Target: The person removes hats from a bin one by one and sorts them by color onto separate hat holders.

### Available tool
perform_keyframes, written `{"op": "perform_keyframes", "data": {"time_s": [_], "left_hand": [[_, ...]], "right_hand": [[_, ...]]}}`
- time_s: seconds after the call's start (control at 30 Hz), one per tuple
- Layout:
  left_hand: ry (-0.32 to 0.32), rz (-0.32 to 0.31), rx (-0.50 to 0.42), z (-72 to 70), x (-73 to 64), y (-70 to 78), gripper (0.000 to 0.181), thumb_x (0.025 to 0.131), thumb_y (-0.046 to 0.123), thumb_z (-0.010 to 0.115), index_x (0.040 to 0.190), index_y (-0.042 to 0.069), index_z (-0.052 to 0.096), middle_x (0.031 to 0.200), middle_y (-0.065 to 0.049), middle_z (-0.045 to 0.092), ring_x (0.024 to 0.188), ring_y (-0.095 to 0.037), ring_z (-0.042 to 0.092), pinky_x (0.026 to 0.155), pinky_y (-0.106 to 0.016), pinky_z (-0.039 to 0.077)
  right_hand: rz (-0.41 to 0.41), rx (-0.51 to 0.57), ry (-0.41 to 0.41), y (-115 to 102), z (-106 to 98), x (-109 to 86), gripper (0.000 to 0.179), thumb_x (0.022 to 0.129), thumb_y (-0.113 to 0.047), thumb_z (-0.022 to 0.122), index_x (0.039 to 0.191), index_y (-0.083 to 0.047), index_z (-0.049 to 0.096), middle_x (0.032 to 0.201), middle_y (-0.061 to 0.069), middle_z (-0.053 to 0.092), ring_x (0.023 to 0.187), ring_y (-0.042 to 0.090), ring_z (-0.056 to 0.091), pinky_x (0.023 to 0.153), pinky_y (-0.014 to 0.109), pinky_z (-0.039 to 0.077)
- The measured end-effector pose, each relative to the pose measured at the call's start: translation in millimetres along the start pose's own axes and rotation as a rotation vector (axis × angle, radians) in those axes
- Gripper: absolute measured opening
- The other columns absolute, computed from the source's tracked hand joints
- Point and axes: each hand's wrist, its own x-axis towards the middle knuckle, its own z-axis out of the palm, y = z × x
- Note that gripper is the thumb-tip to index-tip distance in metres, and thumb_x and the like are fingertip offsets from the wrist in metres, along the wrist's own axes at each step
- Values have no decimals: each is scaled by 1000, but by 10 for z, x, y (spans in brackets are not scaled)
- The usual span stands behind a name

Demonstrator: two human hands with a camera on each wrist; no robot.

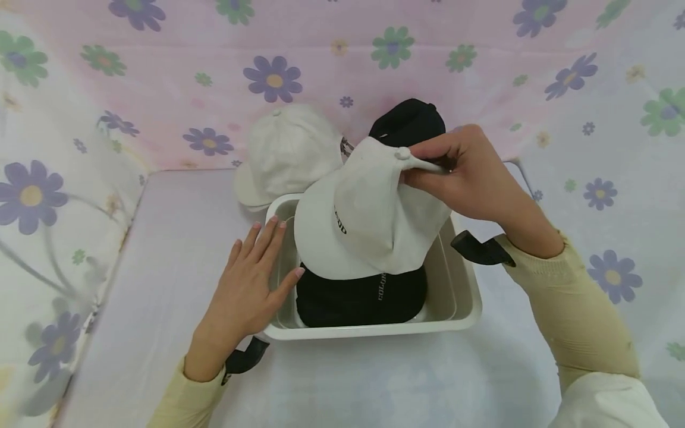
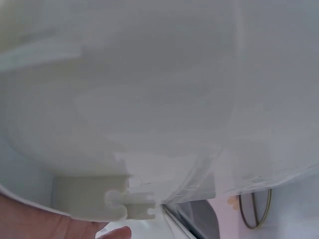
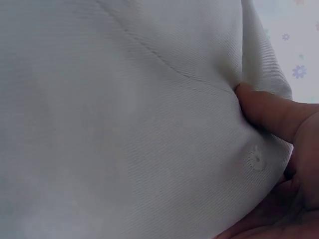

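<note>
My right hand (image 1: 471, 172) pinches the crown of a white cap (image 1: 369, 208), its cloth bunched near the top button. In the right wrist view, the thumb (image 3: 269, 109) presses into the white fabric (image 3: 149, 124) beside a stitched eyelet. The cap hangs over a white plastic bin (image 1: 471, 315), brim to the left, part of its dark lettering showing. Inside the bin lies a black cap (image 1: 358, 300) with pale lettering, partly hidden beneath the white one. My left hand (image 1: 243, 291) rests with spread fingers on the bin's left rim; the bin's wall (image 2: 149, 99) fills the left wrist view.
Behind the bin sits another white cap (image 1: 294, 148), brim to the left. A second black cap (image 1: 409, 125) stands to its right, partly covered by my right hand and the held cap. Flower-print cloth (image 1: 321, 35) hangs around the back and sides of the pale table (image 1: 176, 249).
</note>
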Motion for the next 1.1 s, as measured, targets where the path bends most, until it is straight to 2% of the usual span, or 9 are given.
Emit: {"op": "perform_keyframes", "data": {"time_s": [0.1,0.23,0.37,0.57,0.7,0.8,0.93,1.03,1.1], "left_hand": [[-3,-9,0,-12,-6,-4,79,105,54,45,165,16,12,172,-3,7,158,-35,7,121,-66,14],[-16,-19,8,-28,-4,1,79,105,56,45,164,15,12,172,-4,6,158,-36,7,121,-67,14],[-29,-29,13,-33,-12,-3,81,105,56,44,164,11,12,172,-4,5,158,-37,7,121,-66,14],[-14,-23,4,-14,-12,-15,81,104,56,46,164,13,14,171,-8,9,158,-36,6,121,-67,13],[20,3,6,1,-16,-13,80,103,52,51,164,12,18,171,-9,13,157,-38,10,120,-69,15],[32,14,10,7,-12,-4,80,102,51,53,163,11,20,171,-9,13,157,-38,11,120,-68,15],[24,18,23,19,3,11,81,102,53,52,164,11,18,171,-9,13,158,-35,8,122,-65,13],[23,25,40,27,11,20,81,102,53,51,164,11,18,171,-9,14,158,-32,6,123,-63,12],[28,31,53,31,13,21,81,102,53,51,164,11,19,171,-10,14,158,-32,7,124,-62,12]], "right_hand": [[-25,28,25,-17,-16,140,22,82,16,73,96,1,81,80,-8,75,53,8,57,54,17,46],[-95,68,34,-44,-23,365,20,85,13,71,97,0,81,80,-3,76,51,13,58,54,19,48],[-179,82,37,-87,36,632,18,89,6,70,101,-1,81,87,5,78,60,15,69,60,21,52],[-296,86,86,-209,176,1052,15,92,-1,69,101,-1,81,89,9,78,71,11,73,71,22,57],[-247,155,167,-284,309,1299,16,93,-2,70,106,2,78,98,12,77,87,14,73,86,26,58],[-188,236,222,-240,421,1455,20,93,-1,70,111,5,76,105,15,76,96,17,72,93,29,57],[-172,300,226,17,561,1599,19,94,1,68,111,5,76,105,16,77,97,18,73,94,30,57],[-159,288,187,278,649,1613,20,96,1,66,112,5,76,107,17,76,97,16,73,94,29,57],[-111,274,166,422,687,1585,20,96,0,66,113,4,76,109,17,76,97,15,73,93,29,56]]}}
